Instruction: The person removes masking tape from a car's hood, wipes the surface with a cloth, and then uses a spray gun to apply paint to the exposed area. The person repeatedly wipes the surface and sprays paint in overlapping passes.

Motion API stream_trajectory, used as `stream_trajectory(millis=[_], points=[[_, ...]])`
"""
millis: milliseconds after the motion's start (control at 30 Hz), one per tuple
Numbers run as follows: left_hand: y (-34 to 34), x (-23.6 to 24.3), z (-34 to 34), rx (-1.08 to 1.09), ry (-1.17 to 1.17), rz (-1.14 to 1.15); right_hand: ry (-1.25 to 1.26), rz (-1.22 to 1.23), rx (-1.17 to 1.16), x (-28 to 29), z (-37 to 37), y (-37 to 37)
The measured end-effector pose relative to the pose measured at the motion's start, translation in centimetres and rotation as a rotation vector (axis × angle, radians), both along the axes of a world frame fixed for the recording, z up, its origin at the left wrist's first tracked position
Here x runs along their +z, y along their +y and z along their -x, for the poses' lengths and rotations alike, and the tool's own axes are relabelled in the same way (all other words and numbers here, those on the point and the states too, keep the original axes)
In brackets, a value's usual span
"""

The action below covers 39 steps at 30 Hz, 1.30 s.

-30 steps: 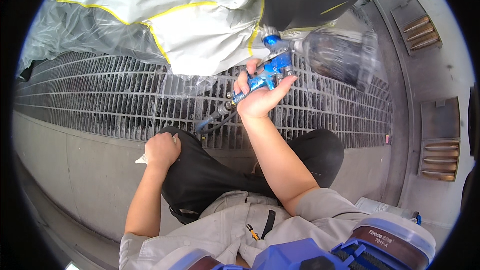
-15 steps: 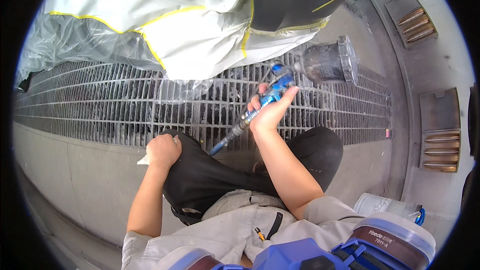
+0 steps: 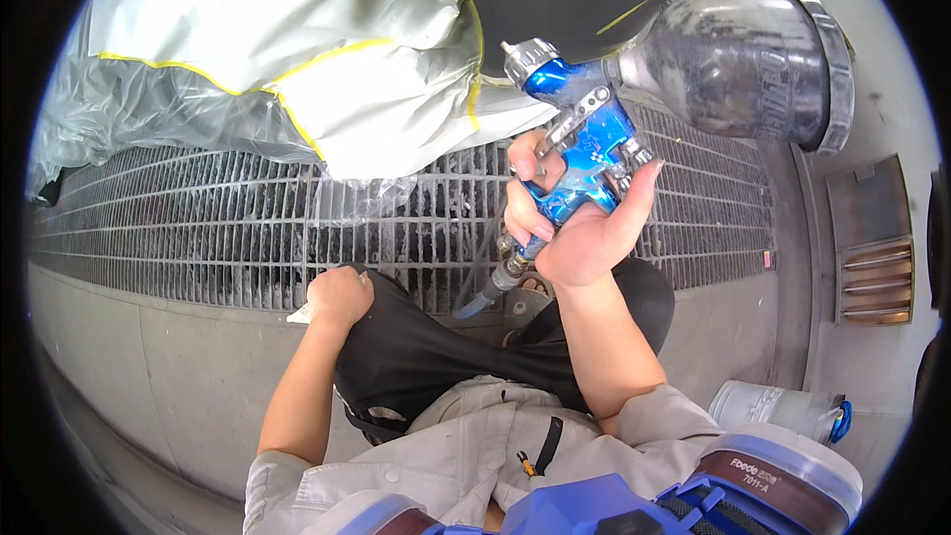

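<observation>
My right hand (image 3: pixel 589 233) is wrapped round the grip of a blue spray gun (image 3: pixel 599 134), its thumb at the back by the adjusting knobs. Two fingers lie at the front, near the trigger lever. A large, smeared clear paint cup (image 3: pixel 733 64) points off to the right, and the silver nozzle faces left toward the covered bodywork. The hose end hangs below the grip. By my left knee, my left hand (image 3: pixel 339 297) is closed, with a corner of a white cloth or paper (image 3: pixel 300 314) sticking out of it.
White masking sheet (image 3: pixel 376 79) edged with yellow tape surrounds a dark grey panel (image 3: pixel 555 0). Clear plastic film (image 3: pixel 139 114) drapes at the left. Metal floor grating (image 3: pixel 198 228) runs below. A pale cylindrical container (image 3: pixel 773 408) and slotted wall vents (image 3: pixel 875 282) are at the right.
My right hand has lifted the spray gun closer to me, and the gun has turned so its side and cup show larger. My left hand has shifted only slightly.
</observation>
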<state>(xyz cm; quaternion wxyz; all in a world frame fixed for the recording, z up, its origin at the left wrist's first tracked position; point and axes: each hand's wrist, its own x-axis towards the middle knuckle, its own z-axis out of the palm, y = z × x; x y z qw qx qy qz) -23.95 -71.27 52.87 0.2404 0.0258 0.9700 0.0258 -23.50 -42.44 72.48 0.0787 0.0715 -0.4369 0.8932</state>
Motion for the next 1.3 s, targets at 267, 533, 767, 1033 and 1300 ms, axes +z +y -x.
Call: stream_trajectory(millis=[267,533,767,1033,1300], points=[[0.5,-0.2,0.7,-0.025,-0.010,-0.028,-0.242,-0.125,-0.295,-1.3,-3.0,1.0],[1.6,-0.7,2.3,-0.095,-0.054,0.042,-0.262,-0.122,-0.289,-1.6,-3.5,2.7],[3.0,-0.9,3.7,-0.163,-0.114,0.074,-0.340,-0.093,-0.230,-3.4,-4.4,3.9],[5.6,-0.8,4.5,-0.219,-0.137,0.065,-0.497,-0.181,-0.348,-3.1,-4.6,6.5],[12.1,3.4,-1.0,-0.614,-0.332,-0.503,-0.263,-0.185,-0.194,3.1,-3.2,7.1]])
